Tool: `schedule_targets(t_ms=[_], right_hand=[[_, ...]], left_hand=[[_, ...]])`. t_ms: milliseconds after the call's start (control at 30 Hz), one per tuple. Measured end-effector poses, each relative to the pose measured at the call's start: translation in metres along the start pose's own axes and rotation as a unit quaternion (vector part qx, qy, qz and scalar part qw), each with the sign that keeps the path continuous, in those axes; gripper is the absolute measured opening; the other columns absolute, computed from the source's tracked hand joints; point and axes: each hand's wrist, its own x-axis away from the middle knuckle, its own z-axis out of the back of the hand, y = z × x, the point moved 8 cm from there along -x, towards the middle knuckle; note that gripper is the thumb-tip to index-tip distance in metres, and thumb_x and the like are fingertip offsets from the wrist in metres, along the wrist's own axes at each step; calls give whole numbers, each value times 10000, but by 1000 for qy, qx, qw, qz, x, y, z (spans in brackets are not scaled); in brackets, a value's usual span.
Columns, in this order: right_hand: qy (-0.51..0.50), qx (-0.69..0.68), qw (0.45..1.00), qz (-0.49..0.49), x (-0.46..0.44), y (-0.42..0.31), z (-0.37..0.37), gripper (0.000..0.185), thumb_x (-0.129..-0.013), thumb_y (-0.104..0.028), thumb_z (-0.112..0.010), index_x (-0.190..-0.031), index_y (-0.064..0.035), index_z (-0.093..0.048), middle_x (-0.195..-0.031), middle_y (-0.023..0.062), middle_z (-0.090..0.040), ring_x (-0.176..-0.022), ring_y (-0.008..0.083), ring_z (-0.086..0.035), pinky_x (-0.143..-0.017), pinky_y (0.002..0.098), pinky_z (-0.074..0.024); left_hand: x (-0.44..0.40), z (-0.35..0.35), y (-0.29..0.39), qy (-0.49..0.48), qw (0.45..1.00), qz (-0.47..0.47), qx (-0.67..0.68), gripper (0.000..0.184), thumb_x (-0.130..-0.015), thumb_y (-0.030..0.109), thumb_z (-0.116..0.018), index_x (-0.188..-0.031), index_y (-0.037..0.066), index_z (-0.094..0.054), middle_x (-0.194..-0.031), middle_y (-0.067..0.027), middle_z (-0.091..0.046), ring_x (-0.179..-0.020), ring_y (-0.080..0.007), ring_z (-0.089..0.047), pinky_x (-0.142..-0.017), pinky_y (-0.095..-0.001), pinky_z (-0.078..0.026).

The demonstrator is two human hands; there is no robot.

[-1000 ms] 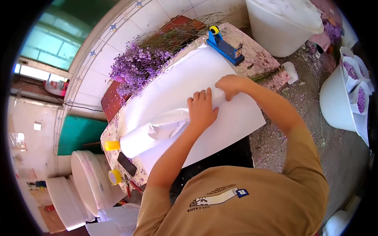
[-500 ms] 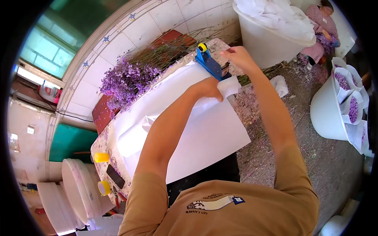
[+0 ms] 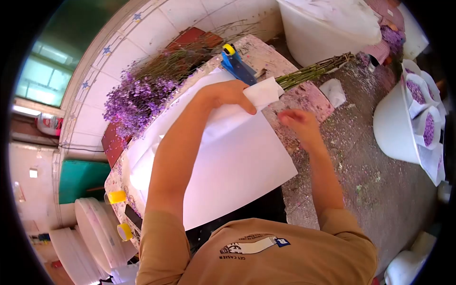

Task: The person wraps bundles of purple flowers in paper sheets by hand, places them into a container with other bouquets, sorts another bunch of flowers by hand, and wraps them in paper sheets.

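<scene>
My left hand (image 3: 231, 95) is wrapped around a flower bouquet rolled in white paper (image 3: 264, 93). The bundle's green stems (image 3: 311, 72) stick out to the upper right; its blossoms are hidden. Below the stems, my right hand (image 3: 301, 127) is apart from the bouquet, its fingers curled together. Whatever may be between those fingertips is too small to make out. Under the bouquet lies a large white paper sheet (image 3: 242, 164). Just beyond my left hand stands a blue tape dispenser (image 3: 240, 69) with a yellow roll on top.
Loose purple flowers (image 3: 135, 102) lie along the tiled wall. Tape rolls (image 3: 125, 232) and a dark phone (image 3: 133, 217) sit at the table's left end. White tubs (image 3: 327, 33) stand behind, one at right (image 3: 396, 128) with wrapped bouquets. A person (image 3: 387, 23) sits at the back.
My right hand has come down from beside the tape dispenser to below the stems. The stem end of the bouquet now shows fully. The view has shifted slightly.
</scene>
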Motion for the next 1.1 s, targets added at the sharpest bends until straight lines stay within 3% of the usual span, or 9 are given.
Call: schedule_targets(t_ms=[100, 333, 400, 467, 567, 667, 900, 967, 1100], right_hand=[[48, -17, 994, -100, -33, 22, -5, 152, -889, -115, -718, -993, -4, -708, -943, 81, -709, -840, 142, -667, -653, 279, -534], [58, -21, 995, -79, -29, 5, -10, 194, -895, -151, -716, -990, 16, -689, -893, 102, -727, -734, 170, -715, -469, 274, -491], [-154, 42, 968, -193, -5, 14, -31, 193, -897, -166, -722, -1000, -5, -694, -835, 94, -722, -695, 179, -726, -454, 269, -480], [-206, 82, 952, -210, 5, -15, -41, 187, -893, -188, -738, -973, -22, -707, -813, 89, -724, -712, 149, -711, -513, 262, -499], [-52, 62, 996, 47, -37, -69, -29, 225, -847, -187, -770, -954, 7, -735, -825, 74, -735, -689, 108, -642, -644, 276, -500], [-7, 175, 977, 122, -92, -74, -32, 214, -831, -168, -767, -928, 22, -747, -781, 72, -729, -682, 116, -634, -638, 300, -497], [-19, 349, 935, 65, -130, -29, -33, 260, -787, -271, -799, -807, -15, -767, -714, 133, -723, -666, 269, -681, -660, 388, -514], [-51, 449, 892, 10, -126, -20, -27, 314, -764, -321, -808, -932, -58, -777, -833, 154, -736, -769, 321, -697, -716, 424, -521], [30, 537, 825, 174, -74, -66, -26, 423, -773, -315, -793, -1136, -109, -727, -1004, 135, -717, -949, 324, -680, -821, 434, -513]], left_hand=[[-16, -22, -3, -70, 997, 3, 18, 618, -673, 183, -882, -1226, 19, -661, -1063, -114, -710, -914, -222, -683, -842, -355, -546], [-25, -28, -10, -93, 978, -56, 176, 762, -707, 130, -861, -1385, 20, -529, -1264, -124, -630, -1115, -195, -608, -952, -337, -505], [-28, -27, -12, -79, 976, -80, 185, 787, -712, 93, -845, -1411, 4, -496, -1274, -132, -627, -1144, -200, -593, -978, -341, -487], [-34, -23, -18, -21, 989, -50, 137, 805, -698, 90, -849, -1415, 2, -496, -1273, -147, -637, -1158, -229, -600, -1015, -345, -466], [-43, -16, -21, 58, 993, -77, 75, 799, -679, 78, -857, -1397, -4, -514, -1274, -166, -642, -1163, -248, -606, -1024, -344, -461], [-40, -13, -17, 96, 988, -123, 20, 797, -663, 72, -860, -1380, -18, -525, -1270, -175, -648, -1167, -264, -611, -1022, -347, -464], [-37, -15, -21, 186, 973, -126, -61, 697, -632, 179, -897, -1225, -17, -588, -1169, -173, -670, -1106, -294, -634, -983, -358, -485], [-43, -25, -24, 196, 967, -135, -91, 713, -617, 185, -903, -1224, -16, -585, -1163, -180, -669, -1101, -298, -635, -977, -358, -487], [-24, -46, -17, 283, 934, -153, -158, 939, -612, 265, -895, -1385, -11, -437, -1216, -241, -643, -1142, -387, -624, -977, -428, -492]])
